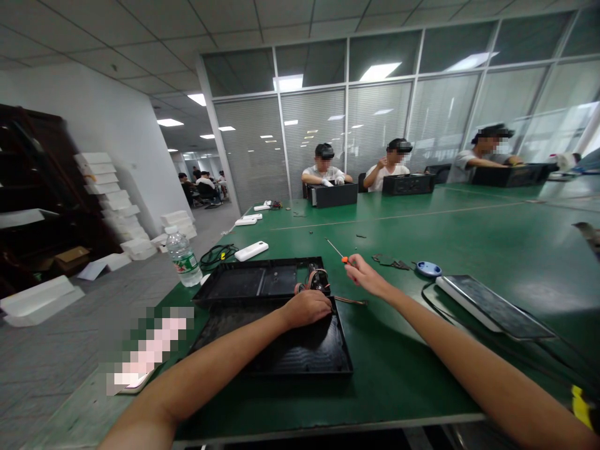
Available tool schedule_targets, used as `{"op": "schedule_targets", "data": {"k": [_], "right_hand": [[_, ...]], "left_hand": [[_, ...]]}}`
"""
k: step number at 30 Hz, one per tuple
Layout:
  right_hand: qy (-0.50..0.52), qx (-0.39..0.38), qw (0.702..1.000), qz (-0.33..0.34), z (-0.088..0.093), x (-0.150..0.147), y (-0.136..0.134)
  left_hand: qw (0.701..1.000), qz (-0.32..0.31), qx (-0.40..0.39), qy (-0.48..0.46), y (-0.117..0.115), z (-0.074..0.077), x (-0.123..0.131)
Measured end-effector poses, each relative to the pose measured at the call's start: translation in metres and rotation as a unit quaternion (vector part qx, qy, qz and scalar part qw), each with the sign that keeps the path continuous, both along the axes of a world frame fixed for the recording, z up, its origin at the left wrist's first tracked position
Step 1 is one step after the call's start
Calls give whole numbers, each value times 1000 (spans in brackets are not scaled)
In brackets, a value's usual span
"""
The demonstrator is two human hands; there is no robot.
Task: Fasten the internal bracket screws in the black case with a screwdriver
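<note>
My left hand (307, 307) rests with curled fingers on the near half of an opened black case (290, 353), right beside a small fan with coloured wires (315, 281). What its fingers grip is hidden. The case's other half (253, 282) lies just behind it. My right hand (364, 275) is closed around a thin screwdriver with an orange handle (338, 253), held just above the green table (422, 350), its tip pointing away to the left.
A water bottle (182, 257), a black cable (215, 255) and white remotes (251, 250) lie at the left. A blue round object (428, 269) and a flat dark panel (497, 307) sit at the right. Three people work at black boxes (335, 195) across the table.
</note>
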State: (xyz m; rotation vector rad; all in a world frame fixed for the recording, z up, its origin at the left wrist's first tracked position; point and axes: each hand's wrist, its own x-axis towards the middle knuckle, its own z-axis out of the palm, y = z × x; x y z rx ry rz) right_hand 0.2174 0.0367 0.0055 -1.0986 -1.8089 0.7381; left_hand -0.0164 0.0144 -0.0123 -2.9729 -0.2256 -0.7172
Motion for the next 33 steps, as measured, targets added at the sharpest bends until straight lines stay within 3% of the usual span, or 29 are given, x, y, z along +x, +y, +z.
{"op": "schedule_targets", "data": {"k": [2,5,12,20,25,33], "right_hand": [[84,-64,992,69,6,3,-1],[150,-111,976,113,19,11,-1],[210,-83,971,77,33,30,0],[38,84,996,-4,32,-5,-21],[-34,100,994,-7,36,-12,-30],[-65,123,990,-9,40,-12,-34]], "left_hand": [[999,8,-39,-7,0,0,0],[994,41,-97,-23,-3,1,-2],[972,121,-191,-62,-10,0,-2],[964,119,-229,-69,-10,-4,-2],[960,124,-244,-60,-12,-1,-3],[961,127,-236,-66,-10,-5,-4]]}}
